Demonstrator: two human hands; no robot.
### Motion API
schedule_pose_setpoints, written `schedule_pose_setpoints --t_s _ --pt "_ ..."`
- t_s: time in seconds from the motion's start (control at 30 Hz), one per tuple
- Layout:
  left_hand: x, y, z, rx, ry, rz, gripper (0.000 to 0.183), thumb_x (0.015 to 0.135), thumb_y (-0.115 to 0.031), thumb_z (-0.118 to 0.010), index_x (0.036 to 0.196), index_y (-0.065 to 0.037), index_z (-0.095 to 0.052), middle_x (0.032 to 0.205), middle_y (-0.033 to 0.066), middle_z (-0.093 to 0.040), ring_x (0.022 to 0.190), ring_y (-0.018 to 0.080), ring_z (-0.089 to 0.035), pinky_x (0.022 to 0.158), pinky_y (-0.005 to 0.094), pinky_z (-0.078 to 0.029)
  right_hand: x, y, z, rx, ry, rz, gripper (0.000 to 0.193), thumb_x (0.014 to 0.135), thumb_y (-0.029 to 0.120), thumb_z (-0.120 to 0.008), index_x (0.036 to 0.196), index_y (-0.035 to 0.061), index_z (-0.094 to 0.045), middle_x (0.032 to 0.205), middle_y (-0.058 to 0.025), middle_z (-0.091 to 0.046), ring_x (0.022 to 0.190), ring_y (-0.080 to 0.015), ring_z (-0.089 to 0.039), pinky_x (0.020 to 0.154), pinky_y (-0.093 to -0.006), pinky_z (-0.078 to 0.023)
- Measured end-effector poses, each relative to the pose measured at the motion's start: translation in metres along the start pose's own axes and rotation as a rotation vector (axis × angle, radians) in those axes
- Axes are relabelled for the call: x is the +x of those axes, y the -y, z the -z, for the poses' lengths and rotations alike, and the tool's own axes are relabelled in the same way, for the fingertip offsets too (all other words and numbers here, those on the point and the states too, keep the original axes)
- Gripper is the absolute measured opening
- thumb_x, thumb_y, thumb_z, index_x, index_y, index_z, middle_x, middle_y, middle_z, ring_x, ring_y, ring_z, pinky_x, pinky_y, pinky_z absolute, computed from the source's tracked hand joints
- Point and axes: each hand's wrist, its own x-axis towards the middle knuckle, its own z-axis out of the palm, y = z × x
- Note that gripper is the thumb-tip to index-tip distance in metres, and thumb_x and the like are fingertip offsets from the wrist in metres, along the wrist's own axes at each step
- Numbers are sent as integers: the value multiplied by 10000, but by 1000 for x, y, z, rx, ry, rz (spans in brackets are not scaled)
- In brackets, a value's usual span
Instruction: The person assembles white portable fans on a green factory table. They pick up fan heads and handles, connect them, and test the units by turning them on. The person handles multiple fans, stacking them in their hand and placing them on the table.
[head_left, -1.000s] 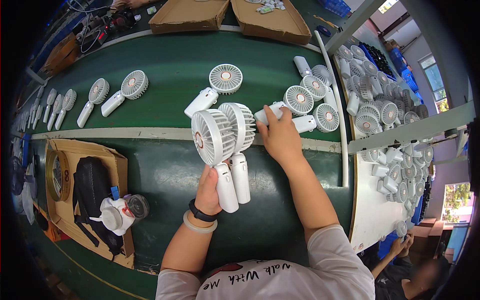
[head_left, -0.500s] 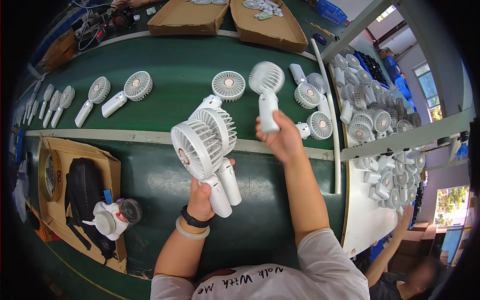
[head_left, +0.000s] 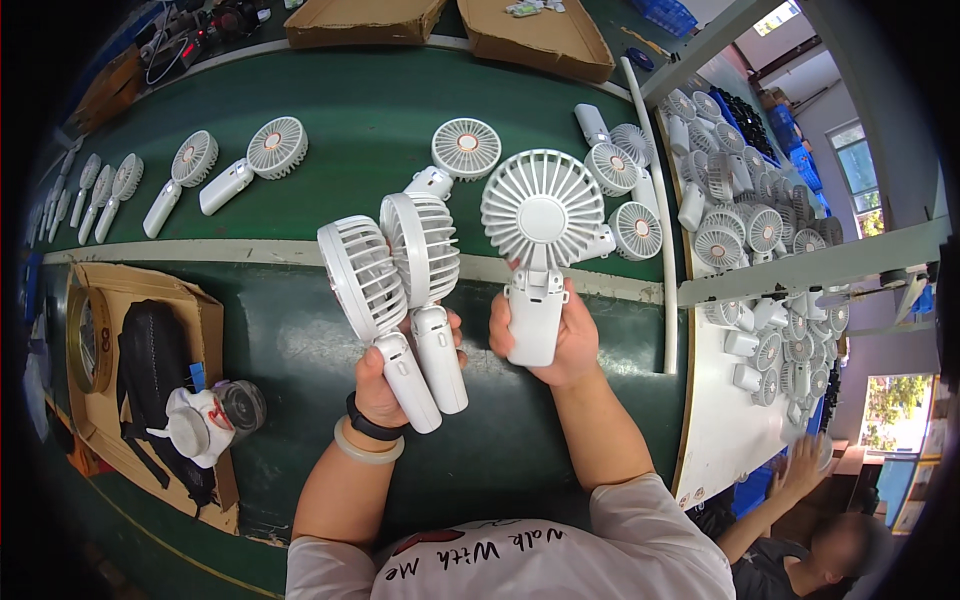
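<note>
Two white handheld fans, one nearer (head_left: 362, 278) and one just right of it (head_left: 420, 250), stand tilted side by side in my left hand (head_left: 380, 385), whose fingers close round their handles. My right hand (head_left: 560, 335) grips a third white handheld fan (head_left: 542, 215) by the handle, upright, its round grille turned to me. The three fans are above the near edge of the green bench. Just beyond them another white fan (head_left: 466, 150) lies on the bench, its handle partly hidden by the held ones.
Several white fans (head_left: 277, 148) lie along the left of the green belt (head_left: 350, 120). More fans lie right, beside a white rail (head_left: 660, 230); many are heaped on a side table (head_left: 720, 440). A cardboard box (head_left: 205, 310) holds tape and a black pouch. A co-worker's hand (head_left: 800, 468) shows lower right.
My right hand has brought its fan nearer and lower, turning the grille toward me. The two fans in my left hand have shifted slightly left and spread apart at the heads.
</note>
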Motion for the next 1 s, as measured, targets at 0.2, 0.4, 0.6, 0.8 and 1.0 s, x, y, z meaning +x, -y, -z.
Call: schedule_pose_setpoints --t_s 0.2,0.4,0.6,0.8,1.0 --pt "-1 1 -2 40 -22 34 878 662 -617 -654 1232 7 -416 1123 138 -529 877 224 -598 736 336 -521 -1 -11 6 -431 -274 61 434 848 199 -619 1198 21 -433 996 -128 -579 839 -205 -608 736 -359 -545" --pt "-1 1 -4 84 -55 16 882 644 -585 -679 1233 16 -415 1118 138 -532 891 229 -598 744 337 -523 -2 -7 6 -558 -268 69 394 842 122 -592 1186 -14 -454 1068 -168 -597 899 -227 -627 769 -342 -522" --pt "-1 1 -5 15 -50 59 853 619 -468 -714 1254 11 -406 1098 140 -542 916 244 -591 774 353 -516 2 -12 5 -516 -313 111 407 827 84 -595 1198 -16 -460 1060 -169 -605 875 -230 -638 794 -350 -512" --pt "-1 2 -2 78 -50 51 861 612 -442 -691 1297 -47 -350 1110 136 -502 954 226 -529 794 391 -476 2 -9 11 -482 -272 40 398 826 69 -598 1194 -16 -473 1059 -159 -613 920 -218 -626 834 -344 -496" --pt "-2 3 -7 187 -161 8 944 596 -406 -700 1367 -49 -289 1274 140 -448 1136 272 -475 941 416 -420 0 -15 10 -941 -232 155 478 824 187 -650 1216 -23 -476 1078 -128 -580 979 -196 -576 861 -326 -459"
